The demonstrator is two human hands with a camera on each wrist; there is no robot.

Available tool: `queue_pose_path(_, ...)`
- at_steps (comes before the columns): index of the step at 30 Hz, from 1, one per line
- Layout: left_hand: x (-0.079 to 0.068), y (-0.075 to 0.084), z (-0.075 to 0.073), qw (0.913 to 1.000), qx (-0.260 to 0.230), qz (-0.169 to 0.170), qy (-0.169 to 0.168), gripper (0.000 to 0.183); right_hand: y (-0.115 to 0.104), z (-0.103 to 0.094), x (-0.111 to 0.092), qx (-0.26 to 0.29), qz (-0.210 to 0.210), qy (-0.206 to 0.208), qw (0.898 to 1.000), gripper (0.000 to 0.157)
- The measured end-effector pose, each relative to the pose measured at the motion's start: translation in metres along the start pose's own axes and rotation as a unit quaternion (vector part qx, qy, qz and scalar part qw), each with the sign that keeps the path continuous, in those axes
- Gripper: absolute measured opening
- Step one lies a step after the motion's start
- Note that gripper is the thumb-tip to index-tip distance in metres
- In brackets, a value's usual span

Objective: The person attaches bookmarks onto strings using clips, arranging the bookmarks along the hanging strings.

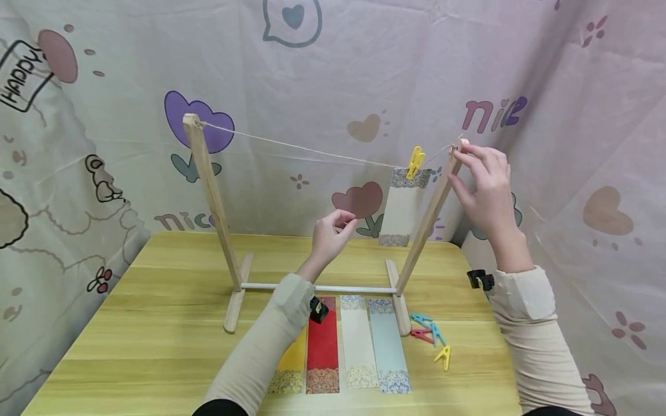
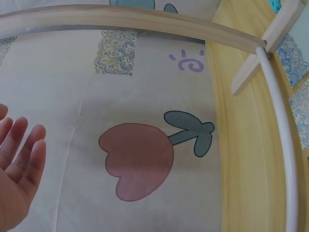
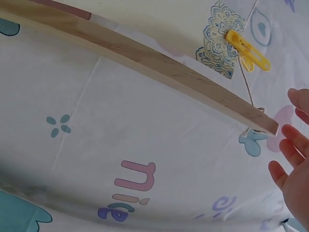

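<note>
I have the right hand (image 1: 486, 182) up by the top of the right post (image 1: 429, 216), where the string (image 1: 302, 148) is tied. Its thumb and fingers are spread apart, and I see nothing held in them; I cannot tell if a fingertip touches the post. The left hand (image 1: 329, 238) is up over the table (image 1: 156, 346), loose, with its fingers bent a little and nothing in it. One cream card (image 1: 403, 208) hangs from the string by a yellow clip (image 1: 415, 163), close to the right post. On the table lie a yellow card (image 1: 292, 352), a red card (image 1: 322, 341), a white card (image 1: 358, 344) and a blue card (image 1: 389, 344). Four small clips (image 1: 438, 333) lie near them. I think the step in hand is fixing the string at the post, with one card up. My guess is that the next move calls for one more card and a clip.
</note>
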State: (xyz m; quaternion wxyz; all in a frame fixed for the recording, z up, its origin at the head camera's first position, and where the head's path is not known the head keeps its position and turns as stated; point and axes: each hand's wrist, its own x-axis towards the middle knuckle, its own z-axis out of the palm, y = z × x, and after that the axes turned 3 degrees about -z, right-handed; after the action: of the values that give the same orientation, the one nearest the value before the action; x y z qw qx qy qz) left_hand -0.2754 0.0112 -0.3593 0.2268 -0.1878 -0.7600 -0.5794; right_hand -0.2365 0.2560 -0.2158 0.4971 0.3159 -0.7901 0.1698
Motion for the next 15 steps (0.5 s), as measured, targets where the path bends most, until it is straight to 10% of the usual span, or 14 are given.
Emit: queue_pose_path(15,-0.017,-0.014,-0.008,0.9995,0.03,-0.004,-0.006,0.006,0.003,0.004,-0.026,0.016,0.034,0.004,0.999,0.036)
